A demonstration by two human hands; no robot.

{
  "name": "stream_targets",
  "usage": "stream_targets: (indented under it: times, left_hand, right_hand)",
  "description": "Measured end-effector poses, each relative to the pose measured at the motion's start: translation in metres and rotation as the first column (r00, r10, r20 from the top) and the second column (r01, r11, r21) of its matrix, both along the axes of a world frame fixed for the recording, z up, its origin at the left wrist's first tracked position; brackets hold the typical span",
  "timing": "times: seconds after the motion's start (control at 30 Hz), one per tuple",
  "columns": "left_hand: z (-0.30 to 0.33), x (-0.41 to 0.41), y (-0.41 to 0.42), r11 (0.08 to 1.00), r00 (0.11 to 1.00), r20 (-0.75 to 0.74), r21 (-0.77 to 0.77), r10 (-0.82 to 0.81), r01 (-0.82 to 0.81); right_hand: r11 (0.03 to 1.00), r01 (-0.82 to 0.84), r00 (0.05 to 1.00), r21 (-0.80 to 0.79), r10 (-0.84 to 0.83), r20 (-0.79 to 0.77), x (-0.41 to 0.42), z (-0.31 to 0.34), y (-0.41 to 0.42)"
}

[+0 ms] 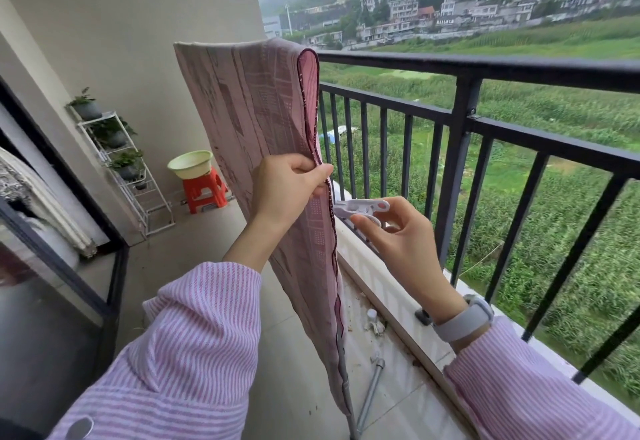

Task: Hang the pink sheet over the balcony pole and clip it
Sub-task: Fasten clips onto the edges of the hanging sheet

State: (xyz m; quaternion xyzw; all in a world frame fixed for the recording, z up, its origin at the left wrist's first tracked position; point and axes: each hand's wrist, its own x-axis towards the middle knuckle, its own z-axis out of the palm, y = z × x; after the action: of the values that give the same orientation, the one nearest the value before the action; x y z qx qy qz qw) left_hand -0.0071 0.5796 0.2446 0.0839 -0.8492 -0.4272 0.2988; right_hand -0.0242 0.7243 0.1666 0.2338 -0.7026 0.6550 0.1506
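Sheet (263,121) pinched by left grip (287,186).

The pink sheet (263,121) hides the pole it drapes over; its lower end is cut off.

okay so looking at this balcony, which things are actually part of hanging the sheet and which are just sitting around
Part of the job:
pink sheet, draped over a pole hidden under it
clip, held in the right hand
left hand, pinching the sheet's edge

Just sitting around:
basin on the red stool
plant rack
railing
pipe on the floor
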Motion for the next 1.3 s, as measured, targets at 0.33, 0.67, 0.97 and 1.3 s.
stream_targets:
  times: [0.33, 0.67, 0.97, 1.3]
  left_hand:
    - [0.007, 0.006, 0.007, 0.995, 0.998, 0.004, -0.079, 0.060, -0.059]
    - [0.000, 0.005, -0.003, 0.999, 0.999, -0.029, -0.028, -0.026, 0.026]
    - [-0.085, 0.027, -0.022, 0.983, 0.977, -0.105, -0.034, -0.184, 0.181]
    - [-0.235, 0.064, 0.019, 0.640, 0.692, 0.374, -0.273, -0.618, 0.718]
  right_hand:
    - [0.952, 0.297, 0.931, -0.070, -0.305, -0.198, 0.003, -0.007, -0.028]
    - [0.941, 0.328, 0.943, -0.087, -0.331, -0.024, -0.004, -0.016, -0.059]
    - [0.969, 0.244, 0.969, 0.044, -0.242, -0.056, 0.011, -0.053, -0.040]
    - [0.588, 0.594, 0.671, 0.549, -0.738, 0.064, 0.145, -0.186, 0.021]
